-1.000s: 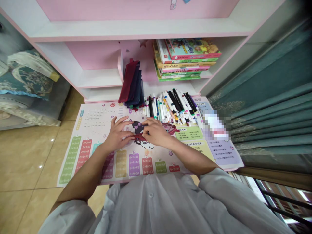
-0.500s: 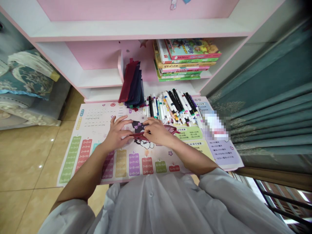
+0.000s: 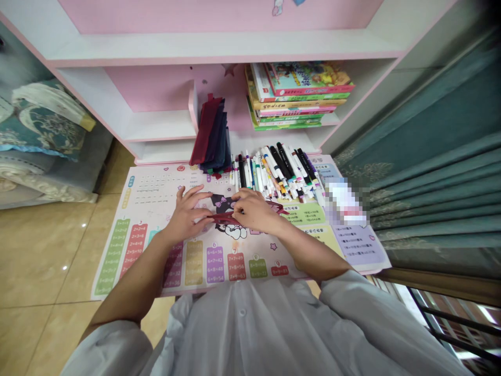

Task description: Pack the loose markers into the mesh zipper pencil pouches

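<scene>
A dark red mesh pouch [image 3: 224,219] is held low over the printed desk mat [image 3: 250,263], stretched between my two hands. My left hand [image 3: 190,213] pinches its left end between thumb and finger, the other fingers spread. Closed on the pouch nearer its middle, my right hand [image 3: 253,210] covers part of it; the right end shows beyond the wrist. Just past my right hand lies a heap of markers [image 3: 270,172], white and black with coloured ends. A stack of red and dark blue mesh pouches [image 3: 213,136] leans at the back of the desk.
Piled books [image 3: 299,99] fill the right side of the pink and white shelf [image 3: 227,47]. A pixelated white item [image 3: 346,201] lies at the mat's right edge. Teal curtains [image 3: 434,167] hang on the right, and a cushioned seat [image 3: 43,136] stands at left.
My right hand has shifted very slightly to the right along the pouch. The left hand keeps its pinch, nearly still. Markers and pouch stack are unmoved.
</scene>
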`<state>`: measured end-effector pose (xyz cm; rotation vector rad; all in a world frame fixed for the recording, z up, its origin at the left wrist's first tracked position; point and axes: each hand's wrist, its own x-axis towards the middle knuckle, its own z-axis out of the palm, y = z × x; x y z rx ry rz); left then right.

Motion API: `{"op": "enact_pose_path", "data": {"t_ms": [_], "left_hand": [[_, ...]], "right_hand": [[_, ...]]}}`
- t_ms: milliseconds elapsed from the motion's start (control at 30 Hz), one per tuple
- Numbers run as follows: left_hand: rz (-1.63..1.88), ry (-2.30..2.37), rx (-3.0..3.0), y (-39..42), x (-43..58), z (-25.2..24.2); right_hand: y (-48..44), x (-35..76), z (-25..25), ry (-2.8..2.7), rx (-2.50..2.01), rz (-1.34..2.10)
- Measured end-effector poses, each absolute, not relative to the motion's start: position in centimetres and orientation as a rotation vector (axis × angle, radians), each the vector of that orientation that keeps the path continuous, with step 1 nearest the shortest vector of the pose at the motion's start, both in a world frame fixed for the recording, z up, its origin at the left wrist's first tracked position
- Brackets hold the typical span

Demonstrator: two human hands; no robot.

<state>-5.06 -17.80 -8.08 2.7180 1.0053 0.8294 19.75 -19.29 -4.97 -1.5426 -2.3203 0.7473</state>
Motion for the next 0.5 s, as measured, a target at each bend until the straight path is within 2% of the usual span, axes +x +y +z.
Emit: {"op": "enact_pose_path", "data": {"t_ms": [500], "left_hand": [[0.846, 1.009, 2.724, -17.7, -5.06, -8.06]], "right_hand": [[-18.96, 20.56, -4.99, -2.348, -1.529, 0.71]]}}
